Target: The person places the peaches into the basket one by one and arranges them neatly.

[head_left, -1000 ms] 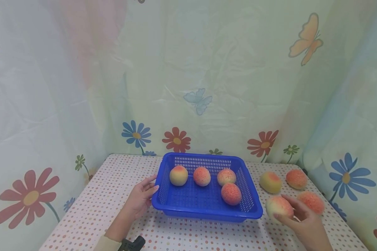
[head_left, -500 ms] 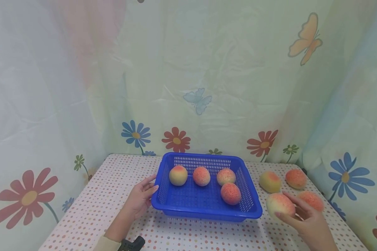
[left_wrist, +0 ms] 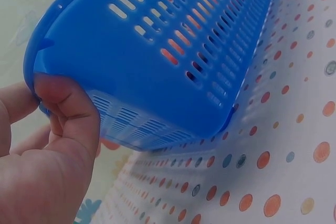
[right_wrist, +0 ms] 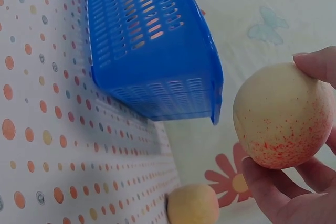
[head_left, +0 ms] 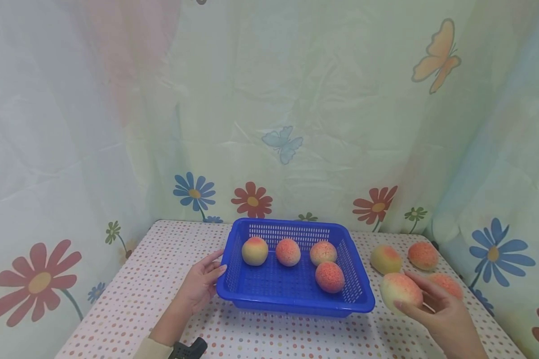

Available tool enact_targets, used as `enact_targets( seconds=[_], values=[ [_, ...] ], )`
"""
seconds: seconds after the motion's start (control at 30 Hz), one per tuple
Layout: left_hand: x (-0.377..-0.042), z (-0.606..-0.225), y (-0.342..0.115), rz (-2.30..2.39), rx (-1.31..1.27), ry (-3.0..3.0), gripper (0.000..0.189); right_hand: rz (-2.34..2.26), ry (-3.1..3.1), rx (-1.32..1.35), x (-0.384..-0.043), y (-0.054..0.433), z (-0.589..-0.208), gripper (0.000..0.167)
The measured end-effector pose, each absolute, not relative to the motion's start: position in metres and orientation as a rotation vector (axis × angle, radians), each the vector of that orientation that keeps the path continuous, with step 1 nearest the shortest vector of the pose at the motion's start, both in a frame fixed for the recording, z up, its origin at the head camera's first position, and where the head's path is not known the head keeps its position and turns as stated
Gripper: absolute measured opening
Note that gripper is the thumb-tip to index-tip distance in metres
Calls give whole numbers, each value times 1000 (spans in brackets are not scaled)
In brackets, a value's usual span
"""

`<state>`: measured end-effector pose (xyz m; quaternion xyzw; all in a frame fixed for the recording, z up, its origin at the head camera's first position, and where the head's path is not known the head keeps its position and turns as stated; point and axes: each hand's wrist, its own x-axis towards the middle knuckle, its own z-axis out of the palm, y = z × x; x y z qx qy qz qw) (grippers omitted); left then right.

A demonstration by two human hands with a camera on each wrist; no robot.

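A blue plastic basket (head_left: 292, 305) with slotted walls stands mid-table, holding several red-and-yellow peaches, among them a deep red peach (head_left: 330, 277) at its right side. My left hand (head_left: 199, 283) grips the basket's left rim; in the left wrist view the thumb and curled fingers (left_wrist: 68, 103) pinch that edge. To the right of the basket, my right hand (head_left: 442, 311) holds a pale peach with a red-speckled side (head_left: 401, 291) between thumb and fingers. The right wrist view shows this peach (right_wrist: 283, 114) raised off the table, near the basket's rim.
Beyond the right hand lie a yellowish peach (head_left: 386, 259), a red peach (head_left: 423, 256) and another red peach (head_left: 449, 285) partly hidden by the fingers. The dotted tablecloth (head_left: 170, 249) covers the table, with a flowered curtain (head_left: 296, 109) close behind and at both sides.
The right hand has lifted its peach slightly, now covering more of the red peach behind it. The left hand and basket have stayed put.
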<state>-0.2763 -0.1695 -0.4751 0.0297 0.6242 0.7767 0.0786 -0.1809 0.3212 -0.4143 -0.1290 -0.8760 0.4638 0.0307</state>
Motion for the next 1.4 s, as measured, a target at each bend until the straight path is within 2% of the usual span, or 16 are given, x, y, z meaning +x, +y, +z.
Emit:
enact_targets(
  seconds=[0.3,0.53,0.87,1.4],
  values=[
    [-276,-475,-169,2318,89,1876,62,1440,-2692,-328,-180,320,-407,94],
    [-276,-474,-169,2323,81,1871,62,1618,-2603,-216,-179,314,-405,83],
    [-275,-475,-169,2327,89,1863,63,1516,-2671,-206,-181,297,-404,87],
    [-276,-476,-169,2326,91,1863,64,1574,-2651,-79,-189,273,-398,80]
  ],
)
